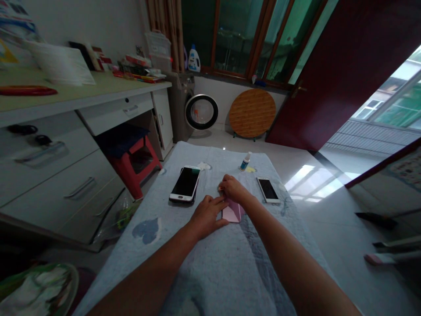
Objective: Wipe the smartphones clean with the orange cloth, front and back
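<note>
A small pink flat thing, perhaps a phone in a pink cover or a folded cloth, lies on the cloth-covered table; its far part is hidden by my hands. My left hand grips it from the left, fingers across its top and thumb at its near edge. Over the far end, my right hand has its fingers curled together; what they pinch is too small to make out. To the left rests a large white-framed phone on a dark object. A smaller white phone lies at the right, and a little spray bottle stands upright behind.
A patterned light-blue cloth covers the table. Left of it are a red stool and a white drawer desk. Beyond stand a washing machine with its round door open and a round wooden tabletop.
</note>
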`<control>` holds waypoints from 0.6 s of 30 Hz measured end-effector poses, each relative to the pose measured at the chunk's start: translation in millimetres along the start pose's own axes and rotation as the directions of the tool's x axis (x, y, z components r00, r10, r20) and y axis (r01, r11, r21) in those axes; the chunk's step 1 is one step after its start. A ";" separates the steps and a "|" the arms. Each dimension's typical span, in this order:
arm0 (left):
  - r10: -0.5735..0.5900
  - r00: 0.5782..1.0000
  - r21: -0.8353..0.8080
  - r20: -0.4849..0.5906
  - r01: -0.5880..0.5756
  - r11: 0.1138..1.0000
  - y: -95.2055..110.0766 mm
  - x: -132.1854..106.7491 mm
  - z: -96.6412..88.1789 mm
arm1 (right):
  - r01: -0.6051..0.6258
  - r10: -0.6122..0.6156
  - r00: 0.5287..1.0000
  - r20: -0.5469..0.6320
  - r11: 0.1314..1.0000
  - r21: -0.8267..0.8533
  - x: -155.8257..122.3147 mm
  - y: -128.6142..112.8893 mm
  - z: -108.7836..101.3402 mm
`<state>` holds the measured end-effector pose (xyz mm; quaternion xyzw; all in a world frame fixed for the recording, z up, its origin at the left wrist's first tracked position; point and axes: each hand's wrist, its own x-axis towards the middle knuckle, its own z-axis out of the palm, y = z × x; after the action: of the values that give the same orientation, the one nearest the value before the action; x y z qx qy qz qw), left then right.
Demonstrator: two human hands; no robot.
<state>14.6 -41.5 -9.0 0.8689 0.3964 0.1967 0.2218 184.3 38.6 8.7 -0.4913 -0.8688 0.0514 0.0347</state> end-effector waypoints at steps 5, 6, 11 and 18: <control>-0.015 1.000 -0.010 -0.004 0.015 1.000 0.6 0.4 -0.4 | -0.022 0.022 0.999 0.030 1.000 -0.015 6.5 5.1 2.5; -0.017 1.000 -0.009 -0.004 0.017 1.000 0.8 0.4 -0.5 | -0.027 0.027 0.999 0.033 0.999 -0.018 7.2 5.9 2.6; -0.011 1.000 0.006 -0.009 0.011 1.000 -0.4 0.1 0.3 | -0.088 0.089 0.995 0.035 0.996 -0.030 4.8 11.5 -0.5; -0.011 1.000 -0.009 -0.010 0.011 1.000 -1.0 0.0 0.2 | -0.242 0.242 0.970 -0.008 0.970 -0.032 -15.4 18.9 -1.2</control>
<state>14.1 -41.0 -9.6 0.8646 0.4013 0.2019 0.2249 208.5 35.2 7.5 -0.5941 -0.8031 0.0401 0.0221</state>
